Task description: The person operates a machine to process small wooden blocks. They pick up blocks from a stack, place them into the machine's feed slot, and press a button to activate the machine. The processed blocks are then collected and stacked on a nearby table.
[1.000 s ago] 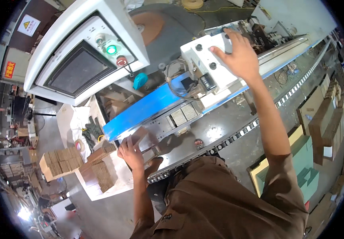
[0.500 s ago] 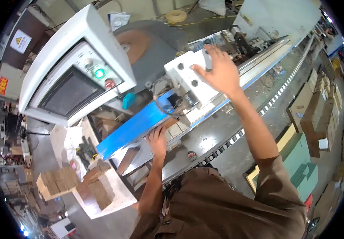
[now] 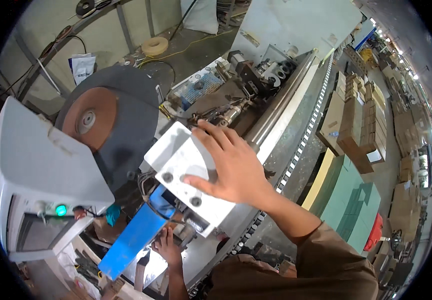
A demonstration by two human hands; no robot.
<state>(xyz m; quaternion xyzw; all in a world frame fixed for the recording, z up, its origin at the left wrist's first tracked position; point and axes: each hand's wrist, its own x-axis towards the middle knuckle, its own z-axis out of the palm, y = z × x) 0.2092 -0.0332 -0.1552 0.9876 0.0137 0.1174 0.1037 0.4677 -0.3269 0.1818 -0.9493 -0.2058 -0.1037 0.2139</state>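
My right hand (image 3: 233,170) lies with its fingers spread on a white machine head (image 3: 176,155), a block with dark round bolt holes. Its thumb rests close to one of the holes. Lower down, my left hand (image 3: 168,250) is beside the right edge of a long blue guard (image 3: 135,237), its fingers apart and pointing under the machine head. Whatever those fingertips touch is partly hidden by the guard and the head. Dark cables (image 3: 148,192) loop between guard and head.
A white control box (image 3: 51,150) with a lit green button stands at the left. Behind it is a large dark roll (image 3: 126,95) with a brown core. A steel rail (image 3: 286,112) runs far right, past stacked green boards (image 3: 343,200) and brown boards (image 3: 356,120).
My view has swung rightward, so the control box sits farther left. The white head with my right hand on it appears nearer and lower. My left hand shows less, lower in the picture.
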